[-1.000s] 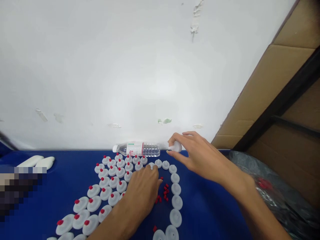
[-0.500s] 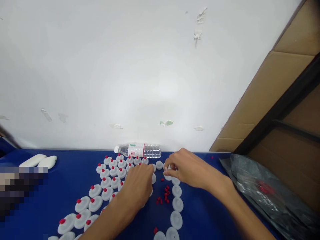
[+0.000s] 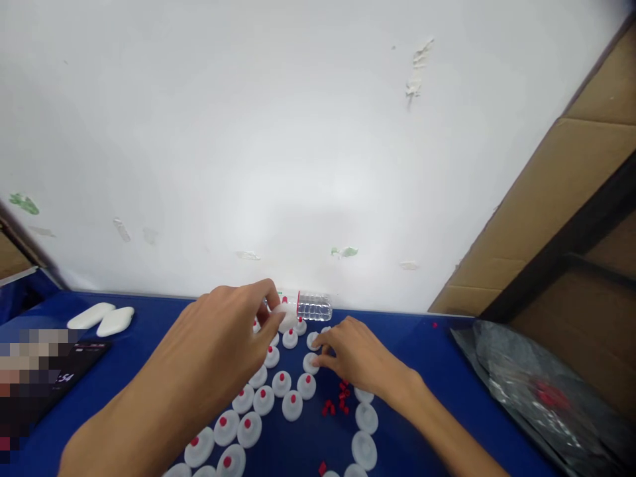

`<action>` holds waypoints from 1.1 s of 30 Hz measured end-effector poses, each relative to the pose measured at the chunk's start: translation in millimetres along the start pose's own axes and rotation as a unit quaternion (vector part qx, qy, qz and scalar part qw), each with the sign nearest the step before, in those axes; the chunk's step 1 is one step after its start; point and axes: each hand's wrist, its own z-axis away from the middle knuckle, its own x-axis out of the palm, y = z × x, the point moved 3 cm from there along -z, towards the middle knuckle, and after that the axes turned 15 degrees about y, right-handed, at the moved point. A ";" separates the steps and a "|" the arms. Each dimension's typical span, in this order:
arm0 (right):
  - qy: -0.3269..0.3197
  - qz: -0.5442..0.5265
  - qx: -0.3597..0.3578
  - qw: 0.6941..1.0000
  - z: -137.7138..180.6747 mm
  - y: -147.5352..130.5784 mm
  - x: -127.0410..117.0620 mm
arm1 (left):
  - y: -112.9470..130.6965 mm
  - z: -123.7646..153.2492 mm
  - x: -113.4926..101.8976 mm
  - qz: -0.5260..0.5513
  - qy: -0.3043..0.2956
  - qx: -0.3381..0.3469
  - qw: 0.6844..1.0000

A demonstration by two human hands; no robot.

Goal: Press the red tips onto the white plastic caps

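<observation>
My left hand [image 3: 226, 338] is closed in a pinch on a white domed cap with a red tip [image 3: 287, 318], raised over the far rows. It covers part of the red-tipped caps on the left; others, such as one white cap [image 3: 292, 405], stand beside it. My right hand [image 3: 350, 354] has thumb and forefinger apart, their tips at two white caps, the nearer one [image 3: 310, 364] by the thumb. Below its palm lie several small red pieces [image 3: 344, 395]. A curved line of white caps without red tips [image 3: 366, 419] runs toward me on the right.
A clear water bottle [image 3: 315, 307] lies against the white wall [image 3: 318, 146]. White oval objects [image 3: 115, 321] and a dark screen [image 3: 69, 371] are at the left of the blue table [image 3: 422, 411]. A grey plastic bag [image 3: 536, 391] and cardboard [image 3: 541, 179] border the right.
My left hand has risen and moved left, now with a red-tipped cap in its pinch. My right hand's fingers have parted and reached left toward the caps. The view has shifted slightly.
</observation>
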 end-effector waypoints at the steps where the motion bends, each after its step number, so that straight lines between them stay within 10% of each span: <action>1: 0.008 -0.026 0.015 1.000 -1.1 -1.4 -6.4 | 1.8 -0.1 0.3 0.001 0.003 0.005 1.000; 10: 0.005 -0.440 0.130 0.888 -6.0 -28.5 -49.6 | 26.0 0.1 28.6 -0.007 -0.015 0.090 0.996; 18: -0.006 -0.270 0.122 0.955 -1.9 -10.8 -60.6 | 17.7 -1.6 11.8 0.069 0.030 0.085 0.994; 33: -0.022 -0.274 0.019 0.961 9.4 -33.6 -94.8 | 46.2 10.0 27.4 0.197 -0.119 0.124 0.965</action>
